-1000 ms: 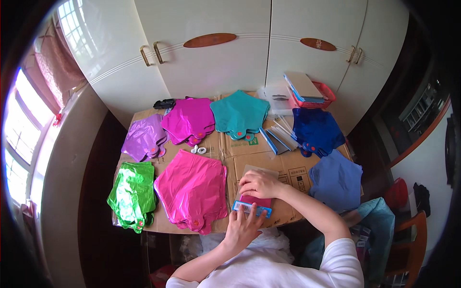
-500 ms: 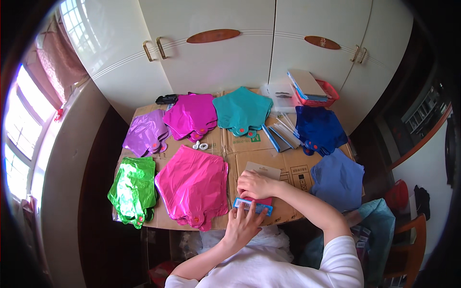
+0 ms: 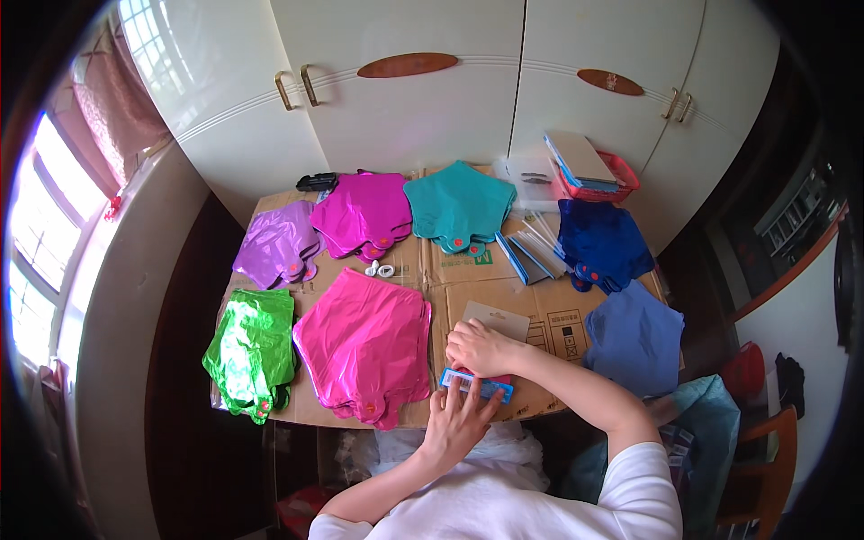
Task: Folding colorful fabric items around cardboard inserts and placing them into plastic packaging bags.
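The grey hang card (image 3: pixel 498 320), seemingly unfinished, lies under the curled right hand (image 3: pixel 481 347), grip unclear, while the left hand (image 3: pixel 457 427) presses a blue strip (image 3: pixel 487 387), fingers spread, with untouched pink foil (image 3: pixel 364 346) left of both

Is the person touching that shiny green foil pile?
No: the left hand is on a blue strip, the right hand just beyond it, and the pink pile lies between them and the green pile.
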The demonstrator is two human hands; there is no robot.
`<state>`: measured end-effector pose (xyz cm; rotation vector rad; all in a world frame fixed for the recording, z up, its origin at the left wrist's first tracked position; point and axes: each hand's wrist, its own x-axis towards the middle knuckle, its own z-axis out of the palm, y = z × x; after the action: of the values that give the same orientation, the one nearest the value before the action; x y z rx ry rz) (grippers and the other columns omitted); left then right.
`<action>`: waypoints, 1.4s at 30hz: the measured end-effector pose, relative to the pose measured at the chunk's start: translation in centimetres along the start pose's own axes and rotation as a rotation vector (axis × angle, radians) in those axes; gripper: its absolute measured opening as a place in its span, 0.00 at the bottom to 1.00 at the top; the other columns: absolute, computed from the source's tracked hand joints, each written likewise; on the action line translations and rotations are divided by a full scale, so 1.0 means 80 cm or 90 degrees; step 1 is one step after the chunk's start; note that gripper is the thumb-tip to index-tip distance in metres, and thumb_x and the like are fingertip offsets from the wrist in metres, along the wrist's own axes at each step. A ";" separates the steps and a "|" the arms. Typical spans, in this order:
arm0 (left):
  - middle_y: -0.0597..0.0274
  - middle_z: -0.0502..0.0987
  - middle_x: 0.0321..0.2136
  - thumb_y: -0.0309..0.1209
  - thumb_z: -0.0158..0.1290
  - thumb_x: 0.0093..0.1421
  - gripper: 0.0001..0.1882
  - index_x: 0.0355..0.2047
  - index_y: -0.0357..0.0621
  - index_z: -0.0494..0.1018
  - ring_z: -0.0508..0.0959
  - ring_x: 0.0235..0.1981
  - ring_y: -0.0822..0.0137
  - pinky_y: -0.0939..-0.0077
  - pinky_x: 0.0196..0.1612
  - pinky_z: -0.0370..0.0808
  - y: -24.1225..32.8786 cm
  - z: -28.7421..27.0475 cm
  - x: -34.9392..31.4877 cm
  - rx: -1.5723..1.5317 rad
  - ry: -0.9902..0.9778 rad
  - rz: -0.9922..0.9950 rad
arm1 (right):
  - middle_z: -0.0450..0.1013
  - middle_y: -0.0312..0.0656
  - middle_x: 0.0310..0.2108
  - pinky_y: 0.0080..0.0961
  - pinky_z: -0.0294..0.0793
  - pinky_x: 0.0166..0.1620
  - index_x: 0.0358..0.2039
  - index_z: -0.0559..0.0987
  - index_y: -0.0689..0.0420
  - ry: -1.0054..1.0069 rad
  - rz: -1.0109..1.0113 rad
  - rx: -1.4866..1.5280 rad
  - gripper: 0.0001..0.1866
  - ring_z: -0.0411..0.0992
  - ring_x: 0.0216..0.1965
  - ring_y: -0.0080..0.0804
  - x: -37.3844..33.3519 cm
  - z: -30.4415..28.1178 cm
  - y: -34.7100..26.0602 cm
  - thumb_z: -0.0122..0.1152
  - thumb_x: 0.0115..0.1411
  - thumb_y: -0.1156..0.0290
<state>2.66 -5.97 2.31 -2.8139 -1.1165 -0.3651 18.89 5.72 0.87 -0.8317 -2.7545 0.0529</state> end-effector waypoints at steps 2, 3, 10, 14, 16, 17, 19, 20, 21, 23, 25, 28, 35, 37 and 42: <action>0.52 0.62 0.57 0.44 0.61 0.46 0.39 0.60 0.65 0.61 0.66 0.52 0.47 0.54 0.45 0.67 0.001 0.002 -0.001 -0.004 0.006 -0.001 | 0.69 0.37 0.31 0.32 0.61 0.45 0.26 0.74 0.54 -0.003 0.006 -0.028 0.11 0.65 0.41 0.34 0.001 0.000 -0.003 0.57 0.56 0.60; 0.51 0.62 0.57 0.44 0.61 0.47 0.39 0.61 0.65 0.61 0.66 0.52 0.47 0.54 0.45 0.67 0.002 0.005 -0.003 -0.005 0.013 -0.003 | 0.69 0.37 0.31 0.32 0.61 0.45 0.26 0.74 0.54 -0.005 0.008 -0.039 0.11 0.65 0.41 0.34 0.002 0.000 -0.004 0.56 0.57 0.60; 0.51 0.63 0.57 0.44 0.61 0.47 0.41 0.62 0.65 0.59 0.67 0.53 0.50 0.56 0.44 0.67 -0.002 0.000 -0.006 -0.011 -0.013 0.008 | 0.69 0.38 0.33 0.33 0.61 0.45 0.27 0.73 0.55 0.029 0.008 -0.040 0.12 0.65 0.41 0.35 -0.001 0.003 -0.007 0.56 0.57 0.60; 0.51 0.63 0.57 0.46 0.61 0.46 0.41 0.62 0.65 0.59 0.67 0.53 0.52 0.56 0.44 0.66 -0.002 -0.002 -0.007 0.001 -0.009 0.009 | 0.69 0.39 0.33 0.33 0.61 0.46 0.28 0.73 0.55 0.019 0.010 -0.026 0.11 0.65 0.42 0.36 -0.001 0.001 -0.007 0.56 0.57 0.60; 0.50 0.63 0.57 0.47 0.61 0.47 0.41 0.61 0.66 0.59 0.67 0.53 0.52 0.56 0.44 0.66 -0.002 -0.007 -0.009 -0.004 -0.017 0.006 | 0.69 0.39 0.33 0.33 0.61 0.47 0.28 0.73 0.55 0.033 0.003 0.006 0.11 0.65 0.43 0.36 -0.003 0.000 -0.005 0.56 0.57 0.61; 0.51 0.63 0.57 0.47 0.61 0.47 0.40 0.61 0.64 0.60 0.67 0.53 0.53 0.56 0.44 0.66 -0.005 -0.008 -0.011 -0.036 -0.010 0.002 | 0.69 0.39 0.34 0.34 0.61 0.47 0.28 0.72 0.55 0.030 0.004 0.010 0.11 0.65 0.43 0.36 -0.004 0.000 -0.005 0.56 0.57 0.61; 0.51 0.62 0.57 0.47 0.61 0.47 0.39 0.60 0.60 0.61 0.67 0.52 0.53 0.56 0.43 0.66 -0.010 -0.010 -0.016 -0.102 0.004 -0.005 | 0.69 0.39 0.34 0.34 0.61 0.47 0.29 0.72 0.55 0.023 0.004 0.018 0.10 0.65 0.43 0.37 -0.007 -0.002 -0.004 0.57 0.57 0.62; 0.51 0.64 0.56 0.45 0.60 0.48 0.36 0.58 0.58 0.62 0.68 0.51 0.53 0.56 0.43 0.66 -0.013 -0.013 -0.015 -0.115 0.058 -0.029 | 0.69 0.39 0.34 0.34 0.61 0.47 0.29 0.72 0.55 0.021 0.004 0.013 0.10 0.65 0.43 0.37 -0.009 -0.002 -0.003 0.57 0.57 0.62; 0.51 0.65 0.54 0.44 0.60 0.50 0.34 0.56 0.55 0.63 0.69 0.50 0.54 0.56 0.43 0.66 -0.017 -0.020 -0.009 -0.127 0.111 -0.053 | 0.68 0.39 0.35 0.34 0.61 0.47 0.29 0.72 0.55 0.020 0.004 0.009 0.10 0.65 0.44 0.37 -0.011 -0.002 -0.002 0.57 0.57 0.62; 0.51 0.70 0.48 0.40 0.58 0.51 0.27 0.51 0.49 0.67 0.71 0.45 0.54 0.58 0.42 0.67 -0.033 -0.023 -0.002 -0.196 0.151 -0.106 | 0.68 0.39 0.35 0.34 0.61 0.48 0.28 0.72 0.54 0.025 0.008 0.010 0.10 0.65 0.44 0.37 -0.012 -0.001 -0.002 0.57 0.57 0.62; 0.51 0.75 0.40 0.36 0.57 0.53 0.19 0.44 0.44 0.71 0.75 0.40 0.55 0.60 0.40 0.70 -0.059 -0.014 -0.005 -0.309 0.126 -0.172 | 0.68 0.39 0.34 0.34 0.61 0.48 0.28 0.72 0.54 0.034 0.007 0.025 0.09 0.65 0.44 0.37 -0.010 -0.003 -0.005 0.57 0.56 0.63; 0.54 0.75 0.20 0.33 0.56 0.55 0.08 0.30 0.41 0.75 0.78 0.28 0.56 0.63 0.29 0.74 -0.081 -0.020 -0.004 -0.449 0.035 -0.235 | 0.68 0.40 0.37 0.35 0.61 0.50 0.32 0.73 0.56 -0.021 0.026 0.033 0.10 0.64 0.46 0.36 -0.008 -0.005 -0.005 0.55 0.58 0.62; 0.58 0.75 0.27 0.39 0.61 0.50 0.13 0.32 0.45 0.76 0.77 0.31 0.55 0.64 0.33 0.75 -0.075 -0.010 0.021 -0.312 -0.036 -0.249 | 0.67 0.37 0.33 0.34 0.60 0.49 0.29 0.72 0.54 0.049 0.056 0.067 0.09 0.64 0.43 0.37 -0.012 0.006 -0.006 0.59 0.54 0.64; 0.59 0.74 0.29 0.40 0.62 0.48 0.14 0.31 0.46 0.76 0.77 0.33 0.56 0.65 0.36 0.75 -0.073 -0.001 0.023 -0.294 -0.019 -0.238 | 0.67 0.38 0.33 0.34 0.60 0.49 0.29 0.72 0.53 0.051 0.057 0.077 0.09 0.64 0.43 0.37 -0.013 0.005 -0.006 0.60 0.54 0.64; 0.59 0.75 0.28 0.38 0.62 0.47 0.13 0.30 0.46 0.77 0.75 0.36 0.58 0.65 0.39 0.74 -0.072 0.001 0.024 -0.316 -0.036 -0.283 | 0.67 0.37 0.34 0.34 0.60 0.49 0.29 0.72 0.53 0.045 0.063 0.070 0.09 0.64 0.44 0.36 -0.013 0.004 -0.008 0.60 0.54 0.63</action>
<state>0.09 -0.51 2.68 -2.9541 -1.9020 -0.6836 19.32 4.62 0.35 -0.9212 -2.6173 0.1883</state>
